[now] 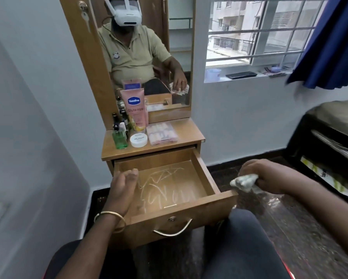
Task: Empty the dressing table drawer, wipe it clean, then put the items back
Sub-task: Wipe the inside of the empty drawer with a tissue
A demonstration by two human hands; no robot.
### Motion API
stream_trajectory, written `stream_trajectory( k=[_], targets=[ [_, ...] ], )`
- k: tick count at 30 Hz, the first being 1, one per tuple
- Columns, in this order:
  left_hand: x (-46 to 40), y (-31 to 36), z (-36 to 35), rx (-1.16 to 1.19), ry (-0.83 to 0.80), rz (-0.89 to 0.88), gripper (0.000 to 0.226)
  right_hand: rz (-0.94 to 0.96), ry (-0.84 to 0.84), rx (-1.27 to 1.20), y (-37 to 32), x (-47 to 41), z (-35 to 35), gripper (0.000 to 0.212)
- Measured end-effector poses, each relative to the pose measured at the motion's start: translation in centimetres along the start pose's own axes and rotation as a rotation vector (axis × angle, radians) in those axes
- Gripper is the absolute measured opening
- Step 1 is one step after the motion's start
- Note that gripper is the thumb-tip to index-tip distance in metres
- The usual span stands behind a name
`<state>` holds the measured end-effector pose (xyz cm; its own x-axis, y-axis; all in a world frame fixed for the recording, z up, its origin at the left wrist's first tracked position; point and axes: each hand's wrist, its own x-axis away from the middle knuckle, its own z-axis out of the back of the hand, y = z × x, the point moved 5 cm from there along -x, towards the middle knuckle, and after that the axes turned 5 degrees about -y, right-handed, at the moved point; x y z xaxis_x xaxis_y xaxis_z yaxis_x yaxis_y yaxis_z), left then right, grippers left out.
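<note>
Bed (336,125) cut off — cloth (244,181) blurred.

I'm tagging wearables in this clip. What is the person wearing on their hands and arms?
The left hand has a thin gold-coloured bangle round the wrist, and the forearm above it is bare. The right hand shows no ring or band from this view, and its forearm is bare too. No sleeves, gloves or watch are in view on either arm.

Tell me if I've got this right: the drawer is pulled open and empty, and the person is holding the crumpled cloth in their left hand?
Nearly. In the head view the drawer is open and empty, but the crumpled cloth is held in the right hand. The left hand rests at the drawer's left side, holding nothing.
</note>
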<state>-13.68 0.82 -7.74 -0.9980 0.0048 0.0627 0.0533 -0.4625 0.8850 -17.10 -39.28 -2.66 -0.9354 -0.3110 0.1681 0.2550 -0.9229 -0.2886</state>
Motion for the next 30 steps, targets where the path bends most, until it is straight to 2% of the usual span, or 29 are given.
stream_trajectory(
  k=[3, 6, 11, 15, 18, 22, 24, 27, 30],
  targets=[
    [-0.2, 0.5, -2.0, -0.109, -0.116, 0.003, 0.076, -0.014, 0.087, -0.145, -0.7, -0.6, -0.4, 0.053],
    [0.6, 1.2, -2.8, -0.194, -0.145, -0.021, 0.086, 0.01, 0.01, -0.17, -2.4, -1.8, -2.1, 0.05],
    [0.5, 0.9, -2.7, -0.244, -0.136, -0.011, 0.085, 0.026, -0.152, 0.018, -4.3, -4.9, -3.5, 0.036],
    [0.4, 0.0, -2.7, -0.185, -0.168, 0.049, 0.108, 0.041, -0.023, 0.167, -5.4, -6.7, -3.3, 0.032],
    [0.4, 0.0, -2.6, -0.18, -0.175, 0.052, 0.103, 0.039, 0.042, 0.157, -5.2, -7.3, -3.3, 0.032],
    [0.5, -0.1, -2.6, -0.192, -0.18, 0.056, 0.096, 0.079, -0.184, 0.045, -3.8, -6.3, -3.6, 0.025],
    [0.5, -0.2, -2.6, -0.16, -0.192, 0.072, 0.097, 0.091, -0.246, -0.016, -3.0, -5.7, -3.8, 0.02],
    [0.5, -0.1, -2.6, -0.121, -0.189, 0.088, 0.094, 0.132, -0.194, -0.03, -2.0, -6.3, -3.9, 0.02],
    [0.8, 0.2, -2.4, -0.133, -0.149, 0.077, 0.08, 0.168, -0.05, 0.02, -2.0, -8.4, -3.7, 0.022]
  ],
)
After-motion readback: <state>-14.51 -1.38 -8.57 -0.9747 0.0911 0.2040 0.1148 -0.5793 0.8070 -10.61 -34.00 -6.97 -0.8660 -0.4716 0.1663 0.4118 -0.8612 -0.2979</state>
